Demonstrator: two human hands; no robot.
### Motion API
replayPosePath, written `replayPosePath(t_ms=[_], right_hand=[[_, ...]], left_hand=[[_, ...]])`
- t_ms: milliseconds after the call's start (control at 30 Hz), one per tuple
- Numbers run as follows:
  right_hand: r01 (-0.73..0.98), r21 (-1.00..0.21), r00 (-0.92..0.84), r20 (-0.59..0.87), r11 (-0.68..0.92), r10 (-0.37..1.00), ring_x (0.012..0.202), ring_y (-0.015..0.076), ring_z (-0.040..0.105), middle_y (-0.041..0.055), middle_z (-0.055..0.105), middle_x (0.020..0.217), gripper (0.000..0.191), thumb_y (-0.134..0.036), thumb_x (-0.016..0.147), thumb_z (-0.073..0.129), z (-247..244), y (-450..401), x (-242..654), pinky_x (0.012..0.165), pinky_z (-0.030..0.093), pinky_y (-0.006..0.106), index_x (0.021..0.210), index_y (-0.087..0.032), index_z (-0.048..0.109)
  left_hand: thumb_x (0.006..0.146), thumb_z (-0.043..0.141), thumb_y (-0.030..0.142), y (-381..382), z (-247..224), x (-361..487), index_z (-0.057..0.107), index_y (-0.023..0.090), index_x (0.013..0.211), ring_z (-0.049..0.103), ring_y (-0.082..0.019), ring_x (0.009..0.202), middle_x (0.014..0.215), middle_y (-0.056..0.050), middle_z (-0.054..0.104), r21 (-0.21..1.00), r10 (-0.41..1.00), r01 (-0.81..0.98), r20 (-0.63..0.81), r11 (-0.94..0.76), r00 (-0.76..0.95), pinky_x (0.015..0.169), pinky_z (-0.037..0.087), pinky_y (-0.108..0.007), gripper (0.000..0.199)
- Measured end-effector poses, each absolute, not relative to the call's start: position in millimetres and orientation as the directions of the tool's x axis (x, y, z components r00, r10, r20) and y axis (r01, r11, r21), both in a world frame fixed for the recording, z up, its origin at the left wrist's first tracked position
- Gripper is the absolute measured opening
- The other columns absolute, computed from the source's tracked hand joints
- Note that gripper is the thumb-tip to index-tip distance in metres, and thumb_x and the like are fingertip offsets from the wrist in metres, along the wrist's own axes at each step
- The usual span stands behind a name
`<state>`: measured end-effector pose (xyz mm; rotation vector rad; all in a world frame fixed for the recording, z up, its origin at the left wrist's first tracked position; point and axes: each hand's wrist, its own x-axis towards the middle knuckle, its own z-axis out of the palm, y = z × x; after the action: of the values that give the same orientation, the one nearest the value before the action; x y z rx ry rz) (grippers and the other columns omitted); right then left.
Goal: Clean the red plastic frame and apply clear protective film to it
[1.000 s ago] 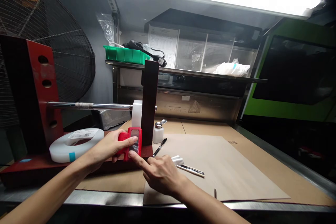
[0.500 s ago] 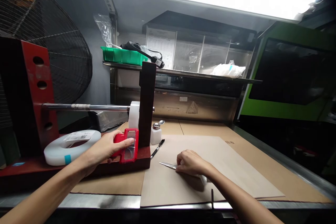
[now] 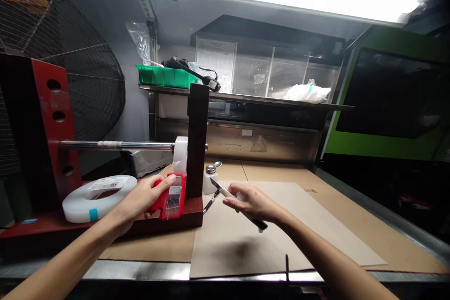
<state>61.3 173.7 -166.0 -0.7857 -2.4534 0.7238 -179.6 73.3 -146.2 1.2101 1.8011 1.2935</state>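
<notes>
Head view: At a metal-edged desk (image 3: 158, 269), a person's left hand (image 3: 149, 193), near 8 o'clock from the centre of the view, grips a red plastic frame (image 3: 183, 195) with a clear window, its fingers closed on the piece, thumb along the upper edge. The frame is held up in front of the base of a dark red stand (image 3: 198, 140).

The right hand (image 3: 248, 200), toward 5 o'clock, has its fingers closed around a utility knife (image 3: 229, 193), raised over a brown sheet (image 3: 298, 229), the blade angled toward 10 o'clock. The tip overlaps a white bottle (image 3: 210, 185) with a metal cap; whether they touch cannot be told. A black pen (image 3: 211, 200) lies just beside the bottle, at its 6 o'clock.

Around 8 o'clock, a wide roll of translucent film (image 3: 77, 205) lies flat on the stand's base, while a narrower white roll (image 3: 180, 155) hangs on the metal rod (image 3: 140, 146) above the frame. On a shelf (image 3: 267, 99), a green tray (image 3: 165, 77) sits at 10 o'clock, a white plastic bag (image 3: 307, 92) at 2.
</notes>
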Motion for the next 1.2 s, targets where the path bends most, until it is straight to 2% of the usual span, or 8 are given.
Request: replayPosePath(t_ms=[100,267,467,567,667,767,833,1200], right_hand=[[0.334,-0.617,-0.771,0.256,0.713,0.583,0.049,0.0072,0.042,-0.0008,0.060,0.059,0.034,-0.042,0.088,0.043,-146.6,166.3,50.2,0.048,0.032,0.018,0.066,-0.017,0.049],[0.227,-0.784,-0.878,0.092,0.578,0.469,0.049,0.0083,0.044,-0.0021,0.057,0.057,0.033,-0.046,0.092,0.034,-137.3,161.2,39.9,0.048,0.034,0.018,0.087,-0.017,0.049],[0.207,-0.713,-0.875,0.172,0.670,0.453,0.054,0.0076,0.041,-0.0035,0.046,0.057,0.042,-0.046,0.092,0.035,-131.5,168.2,33.2,0.052,0.034,0.019,0.082,-0.014,0.061],[0.227,-0.532,-0.820,0.348,0.816,0.454,0.059,0.0078,0.045,-0.0024,0.053,0.064,0.031,-0.040,0.088,0.046,-129.2,170.7,22.0,0.056,0.033,0.019,0.077,-0.015,0.060],[0.406,-0.116,-0.748,0.527,0.906,0.403,0.059,0.0086,0.047,-0.0014,0.059,0.069,0.023,-0.036,0.088,0.047,-127.3,171.0,7.7,0.054,0.027,0.021,0.082,-0.019,0.062],[0.474,0.300,-0.808,0.522,0.828,0.274,0.056,0.0091,0.049,0.0007,0.061,0.074,0.028,-0.030,0.093,0.038,-123.3,171.3,-3.7,0.049,0.017,0.025,0.082,-0.019,0.060],[0.427,0.453,-0.858,0.475,0.782,0.194,0.053,0.0092,0.050,0.0014,0.060,0.074,0.031,-0.025,0.095,0.032,-120.3,172.2,-8.4,0.047,0.015,0.026,0.081,-0.018,0.058],[0.339,0.609,-0.925,0.355,0.717,0.136,0.057,0.0126,0.056,0.0028,0.058,0.075,0.030,-0.020,0.096,0.028,-115.1,174.0,-15.0,0.045,0.018,0.027,0.086,-0.017,0.057]], left_hand=[[0.064,0.057,0.066,74.0,-146.6,-179.6,0.048,0.021,0.069,0.037,-0.009,0.042,0.047,0.008,0.042,0.943,0.908,0.313,0.034,0.109,-0.417,0.041,0.027,-0.019,0.046],[0.060,0.060,0.067,78.0,-150.1,-183.7,0.048,0.021,0.065,0.036,-0.009,0.043,0.047,0.007,0.042,0.948,0.908,0.296,0.021,0.114,-0.418,0.040,0.026,-0.019,0.048],[0.060,0.060,0.066,77.9,-152.8,-185.8,0.049,0.021,0.065,0.039,-0.010,0.046,0.049,0.007,0.042,0.953,0.900,0.284,0.027,0.109,-0.434,0.042,0.030,-0.018,0.047],[0.061,0.060,0.065,78.1,-153.2,-186.1,0.049,0.021,0.066,0.039,-0.010,0.046,0.049,0.007,0.043,0.950,0.900,0.291,0.024,0.115,-0.435,0.042,0.030,-0.018,0.046],[0.062,0.059,0.065,79.6,-153.9,-187.3,0.050,0.021,0.066,0.039,-0.010,0.046,0.049,0.006,0.043,0.946,0.900,0.298,0.019,0.124,-0.436,0.041,0.029,-0.018,0.046],[0.061,0.059,0.066,80.8,-154.5,-188.4,0.052,0.021,0.068,0.041,-0.011,0.048,0.051,0.006,0.046,0.944,0.894,0.300,0.014,0.135,-0.447,0.043,0.033,-0.019,0.046],[0.061,0.059,0.066,81.1,-154.5,-188.8,0.055,0.021,0.070,0.043,-0.012,0.048,0.053,0.005,0.047,0.943,0.894,0.301,0.009,0.141,-0.448,0.042,0.032,-0.020,0.046],[0.062,0.058,0.065,79.8,-154.8,-188.5,0.060,0.020,0.084,0.043,-0.012,0.052,0.056,0.003,0.051,0.952,0.902,0.264,-0.025,0.153,-0.432,0.044,0.031,-0.020,0.050]])
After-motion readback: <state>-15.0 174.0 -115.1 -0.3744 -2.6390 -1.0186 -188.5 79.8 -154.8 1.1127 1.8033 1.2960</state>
